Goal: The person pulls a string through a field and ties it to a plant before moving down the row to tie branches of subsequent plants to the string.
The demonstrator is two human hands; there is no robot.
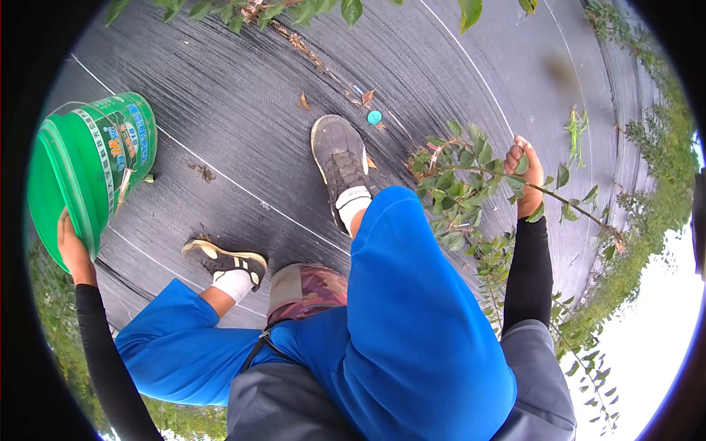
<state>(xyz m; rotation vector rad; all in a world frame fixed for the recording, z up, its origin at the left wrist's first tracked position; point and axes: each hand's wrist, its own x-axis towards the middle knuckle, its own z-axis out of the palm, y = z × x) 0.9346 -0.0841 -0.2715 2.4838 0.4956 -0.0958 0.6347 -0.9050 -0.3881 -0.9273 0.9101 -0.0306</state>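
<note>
At the left a green plastic bucket [126,140] with printed lettering appears tilted in the view. My left hand [76,250] grips its rim, with the fingers lying along the edge. On the right, my right hand [525,176] is closed, its fingers curled and pressed together. Whatever may be inside them is hidden or too small to name. A leafy branch [562,200] crosses in front of that wrist, and a few of its leaves overlap the hand. The rest of the low green plant [460,165] spreads to the left of this hand.
Black ground sheeting [243,95] with white lines lies underfoot. A turquoise disc [374,117] sits near my shoe [340,151]. Pulled green stems [576,136] lie farther right. Between my legs is a camouflage-patterned seat [312,285]. Leaves [309,11] hang at the top edge.
</note>
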